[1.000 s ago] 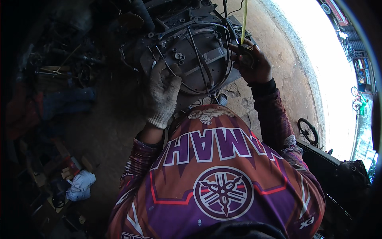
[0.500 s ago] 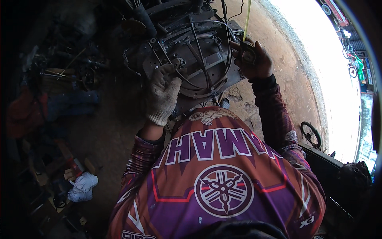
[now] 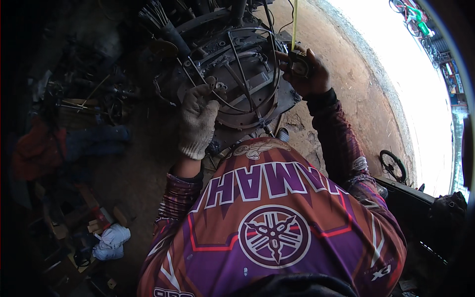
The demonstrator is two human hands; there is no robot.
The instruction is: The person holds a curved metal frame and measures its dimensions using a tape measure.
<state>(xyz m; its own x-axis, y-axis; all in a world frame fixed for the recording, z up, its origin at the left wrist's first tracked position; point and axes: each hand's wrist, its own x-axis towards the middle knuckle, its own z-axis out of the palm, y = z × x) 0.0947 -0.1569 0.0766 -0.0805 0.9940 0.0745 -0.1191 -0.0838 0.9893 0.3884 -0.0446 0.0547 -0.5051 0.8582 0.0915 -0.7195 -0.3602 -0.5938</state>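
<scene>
My left hand (image 3: 198, 120), in a pale knitted work glove, pinches the left rim of a round frame of thin metal rod (image 3: 242, 74). Crossbars run through that frame, which lies over a dark metal worktop (image 3: 288, 100). In my bare right hand (image 3: 318, 75) is a dark tape measure (image 3: 300, 68), held at the frame's right side. Its yellow blade (image 3: 295, 24) stretches away from me past the top of the picture, so its far end is hidden. Fingers of my right hand are close to the rim; whether they touch it I cannot tell.
A dark tube full of thin rods (image 3: 173, 37) stands at the worktop's far left. Dim clutter fills the left, with an orange-red cloth (image 3: 39, 148) and a white bag (image 3: 112, 241). At right are a wheel (image 3: 392, 166) and a bright road with bicycles.
The whole picture has shifted a little as my head moved. Both hands keep their holds, and the tape blade is still drawn out.
</scene>
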